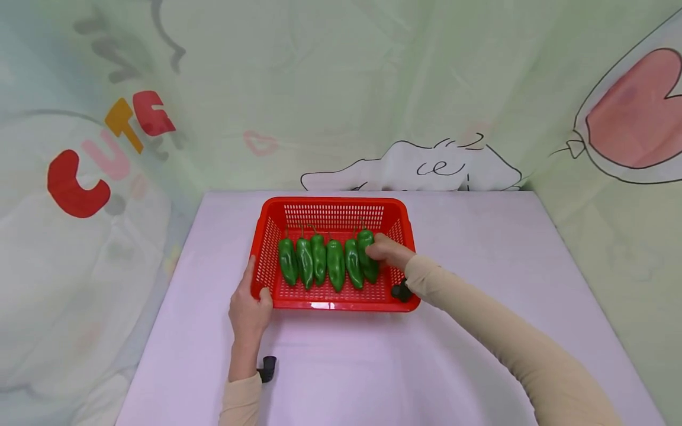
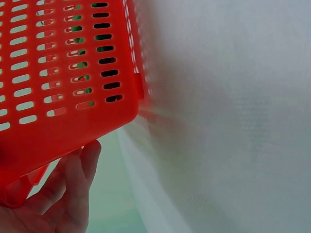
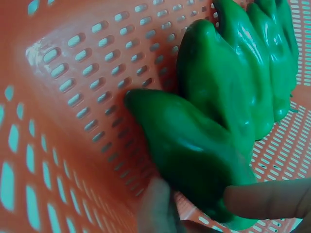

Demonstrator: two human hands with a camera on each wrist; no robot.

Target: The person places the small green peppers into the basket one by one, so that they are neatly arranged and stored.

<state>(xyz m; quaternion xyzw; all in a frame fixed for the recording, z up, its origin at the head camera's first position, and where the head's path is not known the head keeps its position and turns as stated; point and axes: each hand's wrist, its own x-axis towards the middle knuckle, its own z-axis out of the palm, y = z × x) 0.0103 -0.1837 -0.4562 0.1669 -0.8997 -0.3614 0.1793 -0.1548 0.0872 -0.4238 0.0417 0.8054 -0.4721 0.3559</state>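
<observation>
Inside a red plastic basket (image 1: 341, 306) with slotted walls lie several long green peppers (image 1: 335, 266), side by side in a row with their stems toward the back. My right hand (image 1: 391, 251) reaches in from the right and pinches the rightmost green pepper (image 1: 367, 269) near its stem end. The right wrist view has this pepper (image 3: 194, 150) between a finger (image 3: 272, 199) and the thumb side, and its tip lies over the basket floor. At the basket's front left corner, my left hand (image 1: 250, 310) grips the rim, with fingers along the outer side wall.
The basket stands on a white-covered table (image 1: 341, 367), toward its back edge. Behind and beside it hangs a pale printed curtain (image 1: 341, 89). Black wrist camera mounts show at the left wrist (image 1: 267, 368) and the right wrist (image 1: 402, 291).
</observation>
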